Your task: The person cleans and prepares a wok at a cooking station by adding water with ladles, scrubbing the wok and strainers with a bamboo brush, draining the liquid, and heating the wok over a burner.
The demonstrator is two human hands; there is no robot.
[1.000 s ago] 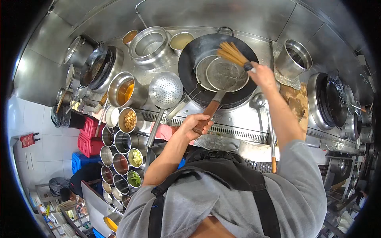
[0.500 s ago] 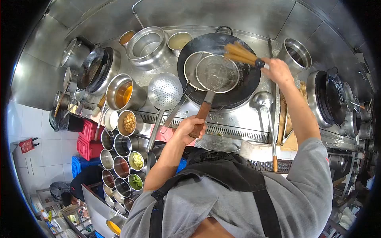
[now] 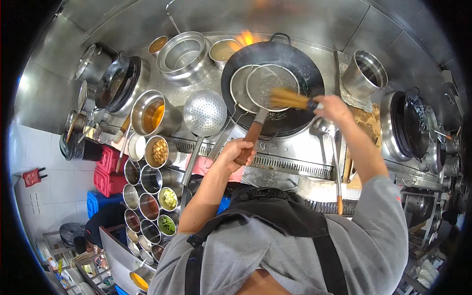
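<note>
My left hand (image 3: 233, 153) is wrapped round the brown wooden handle of a round mesh strainer (image 3: 269, 81). The strainer sits over the black wok (image 3: 307, 66), overlapping a second wire strainer (image 3: 237, 88) on its left. In my closed right hand (image 3: 334, 109) is a bamboo wok brush (image 3: 289, 98). Its bristles are over the lower right part of the held strainer's mesh; contact cannot be made out for certain. Wet streaks show on the wok's surface. A steel ladle (image 3: 323, 127) lies just below my right hand.
Flame (image 3: 246, 38) rises behind the wok's left rim. A perforated skimmer (image 3: 205, 113) lies left of the wok, near a pot of orange liquid (image 3: 169, 118). Several steel cups of ingredients (image 3: 149, 206) stand lower left. A tall steel pot (image 3: 364, 73) is at right.
My right hand has brought the brush down and to the left, from the wok's upper right onto the strainer area. Flame has appeared behind the wok. My left hand keeps its grip.
</note>
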